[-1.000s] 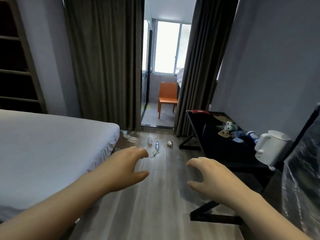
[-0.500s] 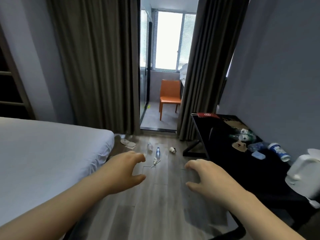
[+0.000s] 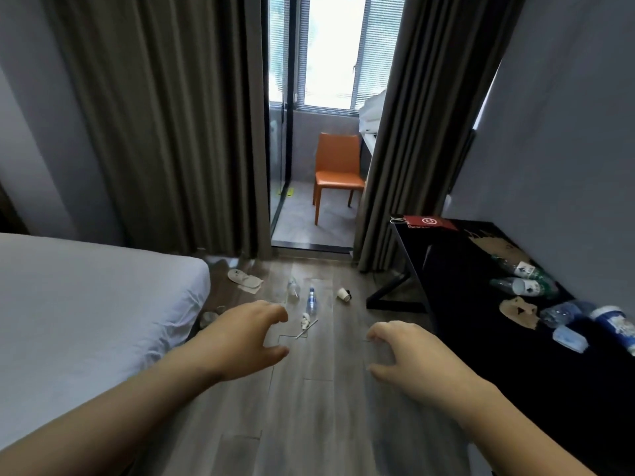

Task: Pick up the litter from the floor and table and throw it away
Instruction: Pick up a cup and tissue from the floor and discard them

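Observation:
Litter lies on the wooden floor ahead: a clear plastic bottle (image 3: 293,288), a blue-capped bottle (image 3: 311,300), a tipped white paper cup (image 3: 344,294), a crumpled white scrap (image 3: 305,320) beside a thin stick (image 3: 307,329), and flat white slippers (image 3: 244,279). On the black table (image 3: 457,269) at the right lie empty bottles (image 3: 524,286), a torn brown paper (image 3: 519,311), a blue-white cup (image 3: 615,324) and a blue wrapper (image 3: 568,340). My left hand (image 3: 240,338) and my right hand (image 3: 409,355) hover over the floor, fingers spread, both empty and short of the litter.
A white bed (image 3: 86,310) fills the left side. Dark curtains (image 3: 165,125) frame a doorway to a balcony with an orange chair (image 3: 338,170). A red paper bag (image 3: 427,222) lies on the table's far end. A floor strip runs between bed and table.
The view has moved forward and tilted down toward the floor litter; the white kettle and shiny bag at the right have left the view. Both hands stay open and empty.

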A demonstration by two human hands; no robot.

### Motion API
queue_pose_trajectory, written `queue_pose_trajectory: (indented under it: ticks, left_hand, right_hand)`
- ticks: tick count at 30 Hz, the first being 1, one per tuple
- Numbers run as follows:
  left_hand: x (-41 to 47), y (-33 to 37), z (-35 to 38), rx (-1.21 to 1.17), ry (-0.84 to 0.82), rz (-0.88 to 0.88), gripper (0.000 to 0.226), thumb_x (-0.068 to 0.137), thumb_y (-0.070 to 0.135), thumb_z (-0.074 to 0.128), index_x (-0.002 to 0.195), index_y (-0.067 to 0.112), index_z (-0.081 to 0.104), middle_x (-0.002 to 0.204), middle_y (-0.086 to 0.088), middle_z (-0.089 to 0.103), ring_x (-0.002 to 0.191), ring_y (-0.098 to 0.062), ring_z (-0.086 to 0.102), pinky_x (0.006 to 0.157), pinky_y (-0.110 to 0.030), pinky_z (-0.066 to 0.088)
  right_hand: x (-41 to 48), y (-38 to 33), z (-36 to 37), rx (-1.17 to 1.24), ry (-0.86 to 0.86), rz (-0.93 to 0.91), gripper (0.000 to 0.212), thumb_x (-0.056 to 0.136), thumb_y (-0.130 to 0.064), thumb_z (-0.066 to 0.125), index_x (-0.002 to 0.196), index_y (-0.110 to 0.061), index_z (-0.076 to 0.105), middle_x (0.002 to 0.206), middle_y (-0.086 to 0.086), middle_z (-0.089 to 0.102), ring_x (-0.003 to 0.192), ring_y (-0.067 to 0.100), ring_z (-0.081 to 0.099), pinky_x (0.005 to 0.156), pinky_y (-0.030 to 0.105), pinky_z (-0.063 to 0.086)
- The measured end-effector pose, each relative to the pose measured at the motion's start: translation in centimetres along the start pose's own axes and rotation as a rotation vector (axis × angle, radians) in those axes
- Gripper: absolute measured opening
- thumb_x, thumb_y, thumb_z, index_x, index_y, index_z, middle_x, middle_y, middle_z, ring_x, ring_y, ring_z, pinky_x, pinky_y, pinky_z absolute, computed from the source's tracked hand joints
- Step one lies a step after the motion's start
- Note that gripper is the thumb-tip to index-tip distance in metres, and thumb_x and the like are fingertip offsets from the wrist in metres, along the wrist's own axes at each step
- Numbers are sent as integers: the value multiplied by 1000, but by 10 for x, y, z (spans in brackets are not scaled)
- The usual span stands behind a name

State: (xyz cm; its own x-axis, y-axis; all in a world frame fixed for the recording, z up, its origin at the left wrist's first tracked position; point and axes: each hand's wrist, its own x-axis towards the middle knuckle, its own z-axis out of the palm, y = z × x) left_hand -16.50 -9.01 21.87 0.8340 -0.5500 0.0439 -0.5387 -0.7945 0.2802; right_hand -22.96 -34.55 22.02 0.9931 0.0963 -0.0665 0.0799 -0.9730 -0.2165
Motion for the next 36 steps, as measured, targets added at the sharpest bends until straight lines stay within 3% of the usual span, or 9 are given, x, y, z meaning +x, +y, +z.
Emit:
queue_pose_trajectory:
  ticks: [5,13,36]
  left_hand:
    - [93,-63,-1,2,-86,3,48,84,49,61,126,29,49,126,12,53,112,-7,52,92,-21,43]
    - [215,-122,19,13,-216,24,51,84,50,59,129,28,48,130,9,52,115,-11,53,94,-26,45]
    - [583,-195,93,-70,-322,-129,45,84,47,60,122,24,53,123,7,57,109,-11,54,88,-22,43]
  right_hand:
    - [97,9,4,-9,-63,65,46,81,-44,61,124,-30,51,116,-8,56,112,12,52,84,23,39]
    - [209,42,12,55,-109,134,48,84,-45,62,128,-28,50,122,-9,55,113,10,51,88,22,41]
    - [558,258,25,106,-306,182,47,80,-42,63,124,-27,53,118,-5,57,110,14,54,89,27,46]
